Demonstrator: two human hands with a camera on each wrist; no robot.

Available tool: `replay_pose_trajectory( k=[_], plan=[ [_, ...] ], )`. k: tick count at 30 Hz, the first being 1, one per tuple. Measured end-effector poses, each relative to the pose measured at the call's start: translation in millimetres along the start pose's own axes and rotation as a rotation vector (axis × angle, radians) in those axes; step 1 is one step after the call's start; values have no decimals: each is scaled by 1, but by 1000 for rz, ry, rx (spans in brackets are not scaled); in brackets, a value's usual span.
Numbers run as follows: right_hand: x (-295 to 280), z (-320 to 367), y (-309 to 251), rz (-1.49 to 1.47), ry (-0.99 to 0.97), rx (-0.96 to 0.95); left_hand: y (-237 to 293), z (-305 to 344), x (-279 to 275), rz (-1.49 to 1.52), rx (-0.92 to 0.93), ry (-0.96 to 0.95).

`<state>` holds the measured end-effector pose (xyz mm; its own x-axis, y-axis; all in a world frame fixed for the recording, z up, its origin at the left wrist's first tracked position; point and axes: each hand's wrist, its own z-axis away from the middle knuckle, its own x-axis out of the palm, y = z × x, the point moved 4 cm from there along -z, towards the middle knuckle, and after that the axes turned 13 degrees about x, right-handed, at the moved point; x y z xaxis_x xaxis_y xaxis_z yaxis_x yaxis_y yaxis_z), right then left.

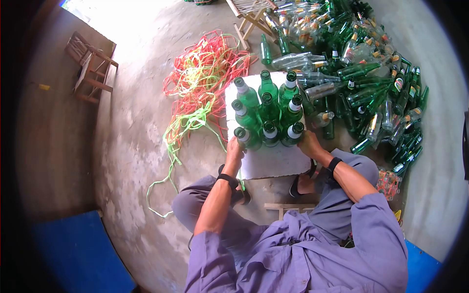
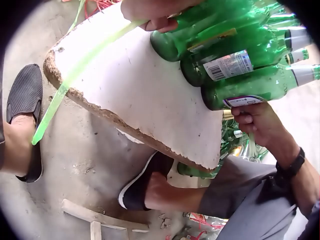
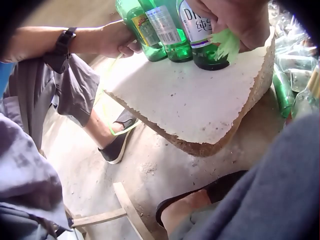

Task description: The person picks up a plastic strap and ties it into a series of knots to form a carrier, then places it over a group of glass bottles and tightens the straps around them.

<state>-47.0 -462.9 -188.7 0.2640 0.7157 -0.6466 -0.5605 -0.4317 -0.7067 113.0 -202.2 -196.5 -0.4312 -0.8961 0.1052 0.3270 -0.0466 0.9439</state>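
Several green glass bottles (image 1: 267,113) stand upright in a tight block on a white-topped board (image 1: 273,163) with crumbling edges. My left hand (image 1: 235,149) is at the block's near left corner and pinches a light green plastic strap (image 2: 80,70). From there the strap trails over the board's edge toward the floor. At the near right corner, my right hand (image 1: 310,144) holds the strap's frayed end (image 3: 227,47) against a labelled bottle (image 3: 200,30). The strap's course around the far bottles is hidden.
A large heap of loose bottles (image 1: 361,83) lies to the right. Tangled red and green straps (image 1: 210,68) cover the floor at left. A wooden stool (image 1: 93,73) stands farther left, a folding stool (image 1: 251,14) at the back. Wooden bars (image 3: 125,210) lie near the feet.
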Motion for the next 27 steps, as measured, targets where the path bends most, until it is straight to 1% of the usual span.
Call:
replay_pose_trajectory(
  k=[2,4,5,6,7,8,9,10,11,12,13,15,16,17,18,19,20,22,24,26,27],
  plan=[
    [0,5,0,40,-31,-33,5,-7,-2,-25,32,-11],
    [2,7,4,82,-62,-68,25,-10,2,23,72,87],
    [6,7,6,159,-87,-76,20,-20,0,25,72,89],
    [12,6,13,235,-112,-83,8,-33,-5,88,150,78],
    [20,4,27,236,-113,-82,12,-37,-5,150,227,66],
    [31,3,39,333,-121,-176,9,-37,-6,203,171,14],
    [33,7,32,428,-128,-270,9,-36,-3,203,169,15],
    [33,12,28,428,-129,-268,6,-34,4,263,151,14],
    [32,15,26,268,-111,-152,6,-32,8,321,133,11],
    [27,17,23,107,-90,-35,3,-33,7,265,138,41],
    [25,17,21,106,-89,-32,1,-36,6,264,137,39],
    [20,17,13,68,-119,-5,4,-41,4,205,189,-18],
    [16,18,10,67,-120,-1,4,-42,2,244,168,-14],
    [13,19,8,37,-168,63,4,-43,3,242,164,-14],
    [13,20,7,8,-216,128,4,-46,5,197,229,-66],
    [14,21,7,8,-218,131,4,-46,8,151,293,-119],
    [15,22,6,-15,-210,135,1,-46,9,152,290,-119],
    [17,21,8,-40,-200,138,-6,-47,8,-192,405,-107],
    [20,19,8,3,-140,97,-19,-49,1,-181,396,-91],
    [22,18,10,-11,-129,99,-34,-55,-2,-166,386,-74],
    [24,18,12,-20,-120,98,-41,-59,-3,30,259,7]
  ],
)
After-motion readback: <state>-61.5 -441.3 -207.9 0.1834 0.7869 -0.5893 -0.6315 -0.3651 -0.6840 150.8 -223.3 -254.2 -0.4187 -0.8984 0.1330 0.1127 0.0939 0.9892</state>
